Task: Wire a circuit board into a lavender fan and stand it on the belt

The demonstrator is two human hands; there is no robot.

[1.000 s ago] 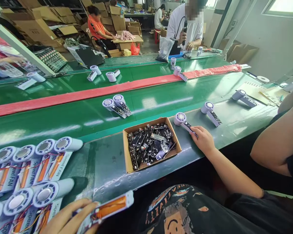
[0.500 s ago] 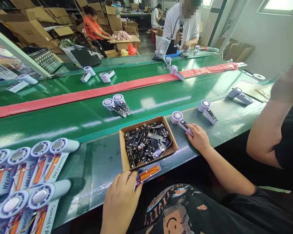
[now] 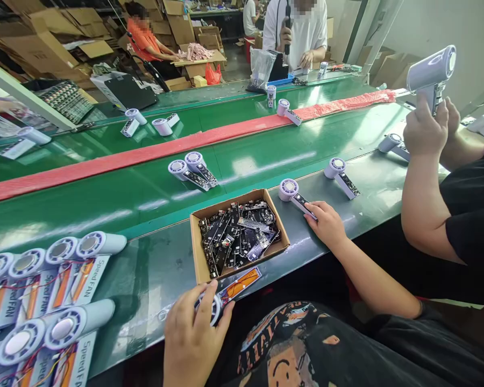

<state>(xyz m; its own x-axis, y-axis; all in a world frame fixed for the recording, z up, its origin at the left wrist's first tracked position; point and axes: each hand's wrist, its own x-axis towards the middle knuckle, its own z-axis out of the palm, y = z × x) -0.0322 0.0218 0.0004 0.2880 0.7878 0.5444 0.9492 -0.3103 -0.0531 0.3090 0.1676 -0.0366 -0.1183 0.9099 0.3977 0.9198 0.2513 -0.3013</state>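
Observation:
My left hand (image 3: 196, 333) is closed round the head of a handheld fan (image 3: 242, 283) at the table's front edge. Its open handle shows an orange battery and wires and points away to the right. Farther right, my right hand (image 3: 326, 223) grips the handle end of a lilac handheld fan (image 3: 288, 189), whose handle carries a black circuit board; this fan lies on the table. Between my hands stands a cardboard box (image 3: 194, 244) with many loose black circuit boards (image 3: 236, 236) in it.
Blue fans (image 3: 99, 244) with exposed batteries lie in rows at left. Lilac fans (image 3: 185, 169) rest on the green conveyor belt (image 3: 116, 183), split by a red strip (image 3: 201, 138). A co-worker's hands (image 3: 427, 123) hold up a fan (image 3: 431, 70) at right. Another person (image 3: 296, 32) works opposite.
My left hand has shifted slightly, showing more of its fan's head. The right hand stays on the lilac fan. The co-worker's raised fan has come into sight; the view has shifted slightly.

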